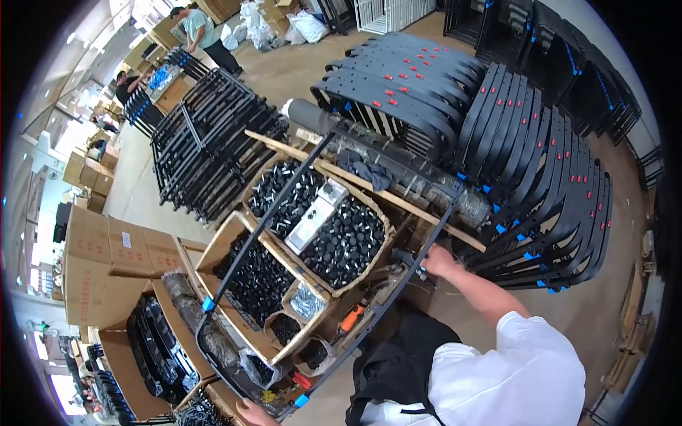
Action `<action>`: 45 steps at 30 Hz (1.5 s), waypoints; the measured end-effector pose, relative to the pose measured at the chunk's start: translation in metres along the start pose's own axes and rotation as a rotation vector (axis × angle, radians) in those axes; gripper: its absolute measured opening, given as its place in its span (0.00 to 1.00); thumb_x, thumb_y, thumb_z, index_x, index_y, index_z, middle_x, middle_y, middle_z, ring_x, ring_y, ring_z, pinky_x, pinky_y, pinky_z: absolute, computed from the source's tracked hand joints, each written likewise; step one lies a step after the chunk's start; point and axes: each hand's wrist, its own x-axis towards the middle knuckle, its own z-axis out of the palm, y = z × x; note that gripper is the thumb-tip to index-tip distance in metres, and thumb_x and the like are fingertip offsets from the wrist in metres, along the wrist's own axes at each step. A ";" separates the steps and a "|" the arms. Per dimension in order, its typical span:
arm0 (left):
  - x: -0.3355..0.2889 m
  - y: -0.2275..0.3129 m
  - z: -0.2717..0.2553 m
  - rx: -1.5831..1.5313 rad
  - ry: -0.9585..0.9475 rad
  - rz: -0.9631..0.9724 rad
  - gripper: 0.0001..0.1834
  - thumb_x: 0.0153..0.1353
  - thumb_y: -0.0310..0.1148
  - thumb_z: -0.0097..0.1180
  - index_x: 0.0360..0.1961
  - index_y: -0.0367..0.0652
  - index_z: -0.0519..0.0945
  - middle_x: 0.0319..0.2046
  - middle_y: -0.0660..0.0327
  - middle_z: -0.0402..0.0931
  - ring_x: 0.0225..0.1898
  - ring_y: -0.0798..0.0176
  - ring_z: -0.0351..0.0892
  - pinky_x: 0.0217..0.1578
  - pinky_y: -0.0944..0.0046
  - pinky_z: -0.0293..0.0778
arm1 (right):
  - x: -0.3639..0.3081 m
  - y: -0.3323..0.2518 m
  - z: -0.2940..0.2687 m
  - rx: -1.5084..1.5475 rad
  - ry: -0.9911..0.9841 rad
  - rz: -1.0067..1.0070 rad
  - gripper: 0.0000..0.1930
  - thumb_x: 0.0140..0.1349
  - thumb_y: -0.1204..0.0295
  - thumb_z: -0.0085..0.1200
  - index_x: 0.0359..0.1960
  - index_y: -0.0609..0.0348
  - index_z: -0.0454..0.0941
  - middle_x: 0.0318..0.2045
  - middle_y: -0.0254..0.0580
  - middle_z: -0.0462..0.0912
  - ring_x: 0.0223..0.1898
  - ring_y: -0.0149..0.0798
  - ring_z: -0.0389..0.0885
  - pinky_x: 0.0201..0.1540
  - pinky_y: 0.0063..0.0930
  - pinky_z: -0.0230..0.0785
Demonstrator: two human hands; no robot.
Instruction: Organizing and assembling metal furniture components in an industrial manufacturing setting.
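Observation:
A black metal tube frame (260,228) with blue pieces at its corners lies slanted across the workbench, over the parts bins. My right hand (439,263) is closed round its near right side, close to a grey metal fixture. At the lower edge my left hand (254,412) grips the frame near its lower left corner, partly cut off by the picture's edge. Under the frame, cardboard bins hold black round-capped parts (348,241) and small black pieces (259,280). A white box (312,215) lies on the parts. An orange-handled tool (351,317) rests on the bench's near side.
Curved black frames (526,142) with red pieces stand in rows at the right and back. Stacked black tube frames (206,135) stand far left. A wooden strip (398,200) crosses the bench. Cartons (121,255) stand left. Two people (202,35) work in the background.

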 end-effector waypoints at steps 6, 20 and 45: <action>-0.081 0.119 -0.025 -0.704 -0.171 0.072 0.16 0.79 0.30 0.51 0.57 0.30 0.82 0.41 0.54 0.87 0.42 0.62 0.86 0.47 0.62 0.83 | 0.064 -0.023 0.059 -0.373 -0.169 -0.014 0.36 0.65 0.50 0.62 0.67 0.64 0.75 0.68 0.57 0.78 0.68 0.52 0.80 0.64 0.46 0.79; -0.194 0.363 -0.025 -0.907 -1.002 0.447 0.14 0.78 0.30 0.55 0.56 0.36 0.86 0.42 0.57 0.92 0.46 0.66 0.89 0.50 0.65 0.82 | -0.034 -0.013 -0.023 -0.087 0.098 -0.026 0.27 0.56 0.62 0.64 0.57 0.60 0.83 0.53 0.58 0.86 0.57 0.62 0.84 0.62 0.48 0.77; -0.338 0.675 -0.027 -1.365 -1.834 0.872 0.22 0.79 0.43 0.56 0.60 0.35 0.83 0.47 0.59 0.88 0.47 0.68 0.84 0.51 0.64 0.79 | -0.201 -0.144 -0.249 0.016 0.178 0.179 0.18 0.59 0.61 0.57 0.37 0.68 0.84 0.24 0.44 0.87 0.22 0.38 0.87 0.32 0.36 0.81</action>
